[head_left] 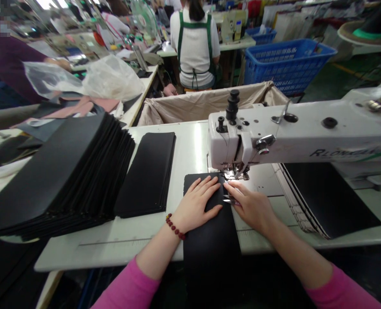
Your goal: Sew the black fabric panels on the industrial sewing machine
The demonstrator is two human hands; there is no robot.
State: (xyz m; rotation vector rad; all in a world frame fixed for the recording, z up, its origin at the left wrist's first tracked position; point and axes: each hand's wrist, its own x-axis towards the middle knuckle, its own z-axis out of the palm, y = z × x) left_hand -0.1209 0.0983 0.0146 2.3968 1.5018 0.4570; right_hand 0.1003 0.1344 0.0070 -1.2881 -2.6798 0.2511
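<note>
Black panel at the needle end of the sewing machine, two hands on the work.
The flat, oblong black panel (211,253) lies on the wearer's side of the white, long-armed sewing machine (300,133), its far right corner at the small metal presser foot (234,175); cannot tell whether the edge sits beneath. Left hand (197,208): grip flat, fingers spread on the panel, left of the needle end. Right hand (254,210): grip curled round small silver-bladed snips (230,201), fingertips at the panel's right edge, just before the needle end. Judged good practice: press evenly with the left palm, square the right edge to the foot, guide without pulling, hold fingertips clear of the needle, and turn the snips' points away from the panel's face, which they could scratch.
</note>
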